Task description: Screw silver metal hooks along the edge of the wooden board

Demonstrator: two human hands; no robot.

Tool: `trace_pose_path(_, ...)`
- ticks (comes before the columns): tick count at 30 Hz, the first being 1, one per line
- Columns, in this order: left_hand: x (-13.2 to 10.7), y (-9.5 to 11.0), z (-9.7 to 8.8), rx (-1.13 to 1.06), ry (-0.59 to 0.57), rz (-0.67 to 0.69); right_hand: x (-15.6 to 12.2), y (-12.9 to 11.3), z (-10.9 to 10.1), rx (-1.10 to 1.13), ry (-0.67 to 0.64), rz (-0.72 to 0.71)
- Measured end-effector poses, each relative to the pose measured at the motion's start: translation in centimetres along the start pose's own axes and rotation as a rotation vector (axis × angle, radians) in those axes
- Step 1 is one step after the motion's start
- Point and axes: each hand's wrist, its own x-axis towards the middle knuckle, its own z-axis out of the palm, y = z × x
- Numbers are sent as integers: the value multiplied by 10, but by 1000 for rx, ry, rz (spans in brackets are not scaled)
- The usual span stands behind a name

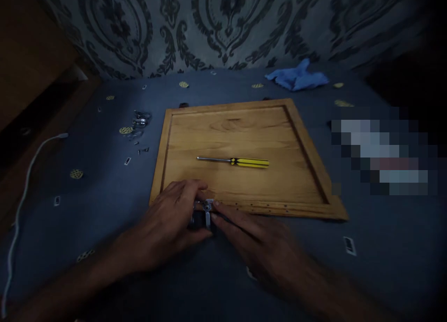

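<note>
A wooden cabinet door [223, 135] lies flat on dark blue patterned cloth. At its near edge is a metal cabinet hinge [208, 215], close to a row of small holes in the frame. My left hand [174, 215] grips the hinge from the left, with fingers over the door edge and thumb below. From the right, the fingertips of my right hand [254, 231] pinch the hinge's plate and arm; part of the hinge is hidden by my fingers. A screwdriver [244, 162] with a yellow and black handle rests on the door panel, tip pointing left.
Metal hardware [140, 120] and a few small screws [144, 150] lie left of the door. A blue cloth [298, 76] is crumpled at the back right. A white cable [26, 184] runs along the left. Patterned fabric [226, 28] rises behind. A blurred-out patch [380, 149] covers the right.
</note>
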Motion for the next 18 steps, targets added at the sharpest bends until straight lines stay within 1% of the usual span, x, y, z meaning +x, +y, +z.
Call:
trace_pose_path(4,0,-3,5,-6,21,21,13,9,-19,53,102,148)
trace_pose_path(5,0,-4,6,-10,24,24,18,15,-23,32,104,170)
trace_pose_path(7,1,-5,6,-22,30,27,30,27,-32,-78,42,207)
trace_pose_path(10,3,-4,3,-25,10,22,45,49,-39,-374,-157,390)
trace_pose_path(13,5,-3,0,-16,-22,24,49,69,-39,-400,-207,441)
trace_pose_path(15,7,-3,0,-16,-16,42,47,78,-37,-379,-218,455)
trace_pose_path(18,8,-5,0,-33,-5,66,44,82,-36,-334,-188,468)
